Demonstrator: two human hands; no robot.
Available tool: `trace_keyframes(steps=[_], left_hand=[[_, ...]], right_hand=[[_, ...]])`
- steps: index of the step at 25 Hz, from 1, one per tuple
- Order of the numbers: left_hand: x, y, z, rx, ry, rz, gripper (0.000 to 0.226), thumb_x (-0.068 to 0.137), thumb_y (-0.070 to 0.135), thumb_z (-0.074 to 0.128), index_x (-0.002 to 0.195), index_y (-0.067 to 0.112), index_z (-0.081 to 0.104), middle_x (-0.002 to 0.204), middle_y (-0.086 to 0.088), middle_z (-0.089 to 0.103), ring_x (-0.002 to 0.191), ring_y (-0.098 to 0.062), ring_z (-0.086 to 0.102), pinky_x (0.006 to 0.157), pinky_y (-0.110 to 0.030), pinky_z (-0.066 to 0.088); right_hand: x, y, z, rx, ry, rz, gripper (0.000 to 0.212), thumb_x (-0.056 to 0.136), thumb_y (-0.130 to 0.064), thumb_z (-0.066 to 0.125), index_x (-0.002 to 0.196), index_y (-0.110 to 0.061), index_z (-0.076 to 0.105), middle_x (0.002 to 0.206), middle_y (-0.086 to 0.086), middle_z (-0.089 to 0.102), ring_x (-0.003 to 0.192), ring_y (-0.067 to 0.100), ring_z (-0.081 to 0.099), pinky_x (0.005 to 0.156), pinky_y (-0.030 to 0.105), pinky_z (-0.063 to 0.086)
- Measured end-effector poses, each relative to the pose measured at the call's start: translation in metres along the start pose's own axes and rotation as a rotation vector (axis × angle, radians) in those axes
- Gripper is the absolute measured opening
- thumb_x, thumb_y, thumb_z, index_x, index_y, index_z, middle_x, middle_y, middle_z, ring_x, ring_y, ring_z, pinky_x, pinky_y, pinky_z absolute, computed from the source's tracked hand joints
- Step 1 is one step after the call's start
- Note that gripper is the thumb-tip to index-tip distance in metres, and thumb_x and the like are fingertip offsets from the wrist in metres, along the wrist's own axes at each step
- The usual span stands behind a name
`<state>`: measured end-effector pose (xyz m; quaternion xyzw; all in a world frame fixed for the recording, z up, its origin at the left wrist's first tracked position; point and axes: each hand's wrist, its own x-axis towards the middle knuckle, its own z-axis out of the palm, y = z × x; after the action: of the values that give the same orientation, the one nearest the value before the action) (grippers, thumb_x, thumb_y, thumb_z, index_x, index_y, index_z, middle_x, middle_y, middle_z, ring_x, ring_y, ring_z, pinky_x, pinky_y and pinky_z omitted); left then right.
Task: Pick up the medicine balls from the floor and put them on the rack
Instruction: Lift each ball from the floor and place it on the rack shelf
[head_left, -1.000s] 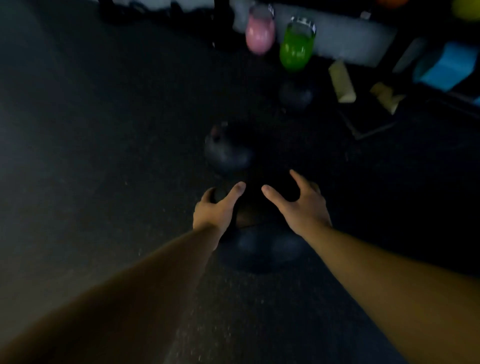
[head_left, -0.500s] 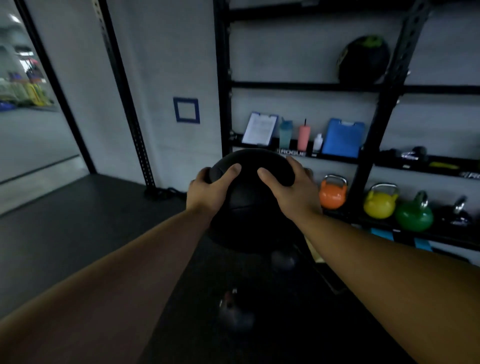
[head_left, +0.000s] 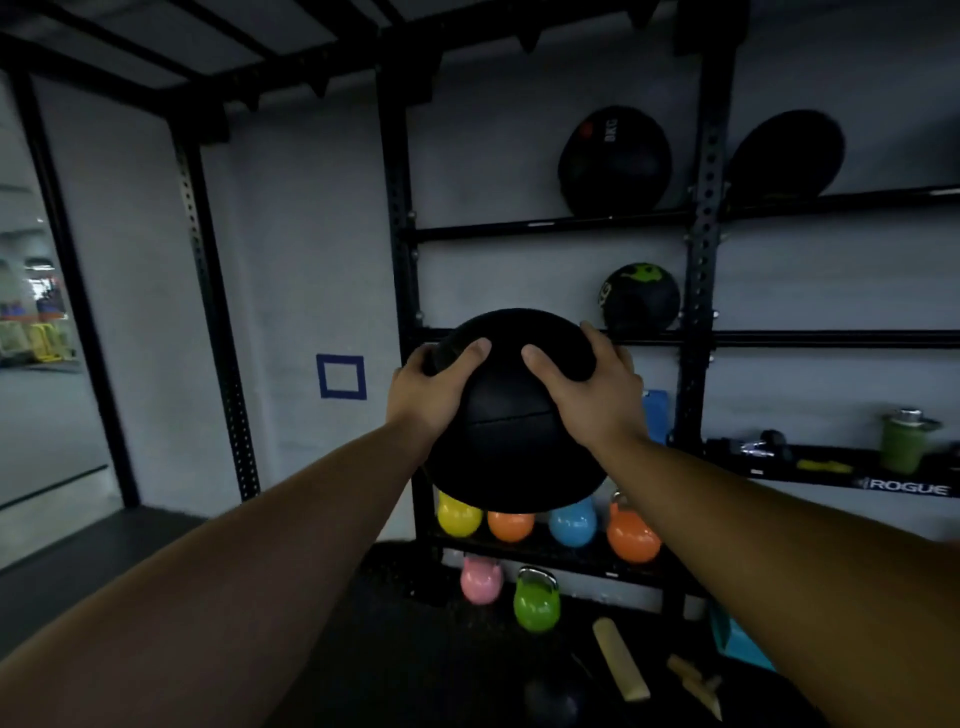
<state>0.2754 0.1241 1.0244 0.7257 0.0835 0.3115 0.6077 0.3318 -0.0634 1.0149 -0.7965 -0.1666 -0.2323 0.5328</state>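
A dim gym corner, seen from the wearer's head. Two bare arms reach forward, holding a black medicine ball in the air in front of a black steel rack against a grey wall. The left hand grasps the ball's upper left side and the right hand its upper right, fingers spread over the top and thumbs toward each other. The ball is round, so it has no long axis; a seam runs roughly level across its near face.

The ball hangs level with the middle shelf rail, overlapping the rack's left upright. On that shelf, to the right, sits a ball with green markings, with bare rail left of it. The top shelf carries two more black balls, one each side of the right upright. Coloured kettlebells line a low shelf beneath the held ball. Another dark ball lies on the floor below. To the left, the floor is open.
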Motion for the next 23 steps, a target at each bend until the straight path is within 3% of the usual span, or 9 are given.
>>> trace_keyframes(steps=[1, 5, 10, 15, 23], left_hand=[[0.015, 0.002, 0.011, 0.006, -0.004, 0.021, 0.094, 0.051, 0.088, 0.077, 0.125, 0.032, 0.069, 0.121, -0.001, 0.072, 0.103, -0.024, 0.072, 0.09, -0.045, 0.062], [0.089, 0.009, 0.05, 0.041, 0.066, 0.06, 0.112, 0.041, 0.097, 0.072, 0.132, 0.032, 0.066, 0.127, -0.002, 0.069, 0.108, -0.025, 0.07, 0.091, -0.045, 0.061], [0.187, -0.008, 0.076, 0.043, 0.15, 0.1, 0.11, 0.042, 0.097, 0.073, 0.131, 0.032, 0.067, 0.128, -0.002, 0.068, 0.107, -0.025, 0.07, 0.091, -0.044, 0.062], [0.292, -0.043, 0.096, 0.016, 0.131, 0.128, 0.073, 0.059, 0.081, 0.078, 0.113, 0.031, 0.073, 0.11, 0.002, 0.076, 0.097, -0.021, 0.074, 0.088, -0.043, 0.063], [0.474, -0.071, 0.148, 0.023, 0.131, 0.189, 0.07, 0.061, 0.08, 0.076, 0.115, 0.035, 0.071, 0.115, 0.003, 0.073, 0.101, -0.019, 0.072, 0.086, -0.036, 0.061]], right_hand=[[0.018, 0.006, -0.001, 0.003, 0.003, -0.001, 0.117, 0.059, -0.099, 0.048, 0.16, -0.042, 0.03, 0.164, 0.004, 0.034, 0.146, 0.036, 0.037, 0.114, 0.054, 0.04], [0.103, 0.019, 0.009, 0.037, -0.007, -0.026, 0.117, 0.058, -0.098, 0.048, 0.159, -0.041, 0.032, 0.164, 0.006, 0.034, 0.147, 0.038, 0.034, 0.116, 0.058, 0.037], [0.198, 0.043, 0.05, 0.062, -0.051, -0.115, 0.11, 0.066, -0.093, 0.055, 0.16, -0.041, 0.03, 0.163, 0.006, 0.032, 0.148, 0.036, 0.031, 0.118, 0.059, 0.033], [0.29, 0.076, 0.112, 0.06, -0.061, -0.105, 0.117, 0.059, -0.099, 0.05, 0.159, -0.041, 0.031, 0.159, 0.006, 0.038, 0.144, 0.036, 0.038, 0.116, 0.058, 0.036], [0.457, 0.123, 0.189, 0.046, -0.028, -0.116, 0.114, 0.062, -0.097, 0.049, 0.16, -0.042, 0.026, 0.162, 0.005, 0.034, 0.144, 0.037, 0.035, 0.117, 0.058, 0.034]])
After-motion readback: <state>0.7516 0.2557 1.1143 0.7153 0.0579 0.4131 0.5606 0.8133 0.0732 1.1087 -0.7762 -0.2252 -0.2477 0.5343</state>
